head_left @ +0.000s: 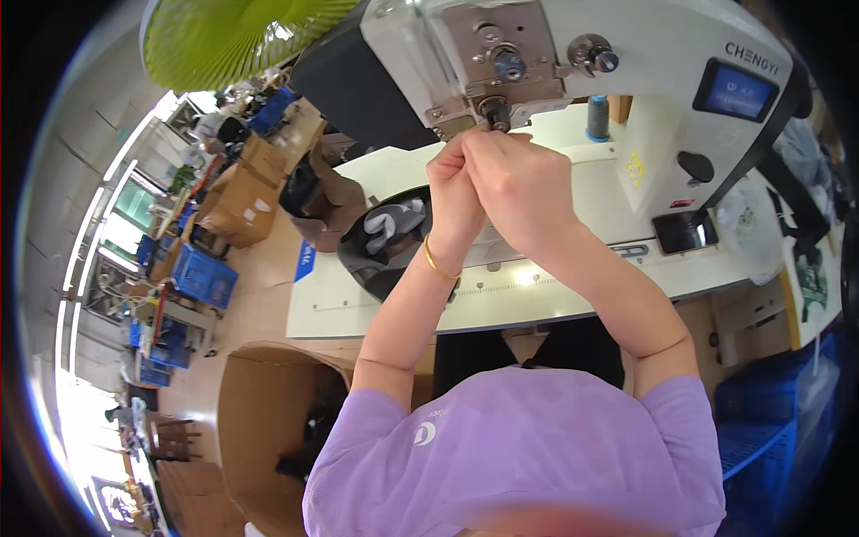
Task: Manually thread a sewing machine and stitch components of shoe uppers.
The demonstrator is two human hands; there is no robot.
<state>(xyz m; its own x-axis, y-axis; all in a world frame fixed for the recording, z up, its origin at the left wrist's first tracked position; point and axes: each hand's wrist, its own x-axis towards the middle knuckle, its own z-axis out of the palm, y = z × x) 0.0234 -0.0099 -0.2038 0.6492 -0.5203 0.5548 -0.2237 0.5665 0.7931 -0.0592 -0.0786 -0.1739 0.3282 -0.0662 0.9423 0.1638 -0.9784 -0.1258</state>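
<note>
At upper centre, white sewing machine [662, 54]: its smooth, rounded arm is spanning the top of the frame, and a flat metal plate [541, 80] with round knobs is covering part of the head.
Left hand [456, 183]: bending its fingers just below a dark round metal fitting [495, 109] on the head; a thin gold bangle [436, 259] is circling the wrist.
Right hand [528, 183]: overlapping the left in view, its curled fingers meeting the other's beneath the fitting.
Grip: both hands are bunching narrowly, but knuckles are hiding the fingertips; I cannot tell what they are holding.
Tabletop [353, 315]: pale and smooth, it is stretching across the middle of the frame.
Curved pieces: a brown one [344, 201] and a black one [362, 246] are bowing upward left of the hands.
Thread spool [598, 118]: blue-grey, standing upright right of the hands.
Fan [237, 45]: green, ribbed and round, filling the upper left.
</note>
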